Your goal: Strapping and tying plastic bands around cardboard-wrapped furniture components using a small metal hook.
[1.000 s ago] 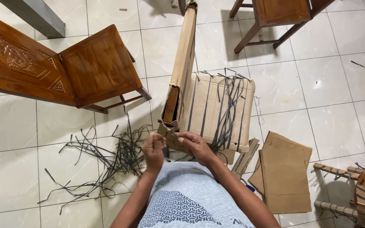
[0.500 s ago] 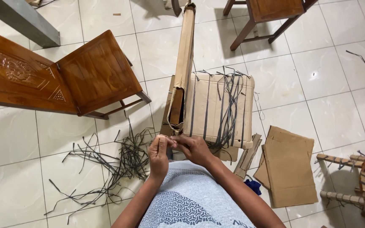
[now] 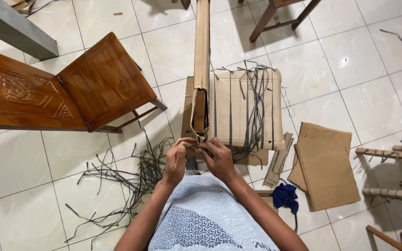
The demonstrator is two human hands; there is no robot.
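The cardboard box [image 3: 243, 109] lies on the tiled floor [image 3: 350, 93] directly beyond both hands, its broad face up and laced with dark strips [image 3: 252, 102] that run lengthwise across it and splay loose at the far edge. A tall cardboard flap [image 3: 201, 56] stands on edge along the box's left side, and its torn near end comes down right above the fingers. The left hand [image 3: 177, 160] and right hand [image 3: 218, 159] meet at that near corner, fingertips touching each other and the cardboard edge; each grip is clenched in a pinch, though what is pinched between the fingers is too small to tell. Left of the left hand a tangle of loose dark strips [image 3: 131, 181] sprawls over the tiles, and farther left stands a carved wooden chair [image 3: 70, 88]. Right of the right hand lie flat cardboard pieces [image 3: 326, 165], with a crumpled blue cloth [image 3: 285, 195] just near of them. At the far right edge is a partly seen wooden frame of wrapped rungs [image 3: 387, 172]. The person's patterned blue-grey shirt [image 3: 205, 218] fills the bottom of the view.
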